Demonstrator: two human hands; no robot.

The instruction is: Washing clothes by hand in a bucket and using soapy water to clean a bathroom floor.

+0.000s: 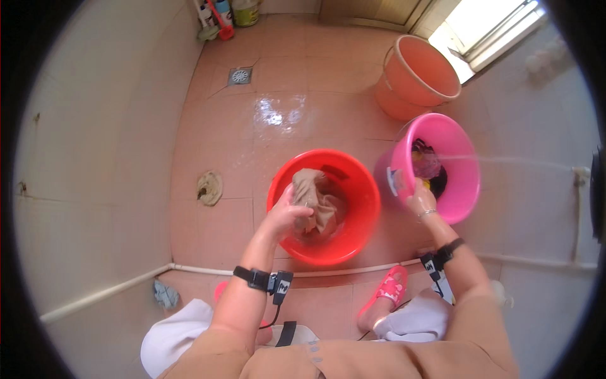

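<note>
My left hand [285,213] grips a wet beige cloth [307,187] inside a red plastic basin [362,227]. The cloth's lower folds hang into water at the bottom. At the near left side of a pink plastic bucket [466,189], my right hand [420,198] holds the rim, its fingertips partly hidden. The bucket tilts, and dark, yellow and purplish cloths [428,163] lie inside it. A thin stream of water [511,158] runs into this bucket from a tap [580,174] on the right wall.
An orange bucket [402,102] stands behind the pink one. Left of the basin lies a coiled cloth-like item [209,188]. A white pipe [331,273] crosses the floor before my feet. Farther off are a floor drain [240,76], wet tiles [279,113] and cleaning bottles [223,12].
</note>
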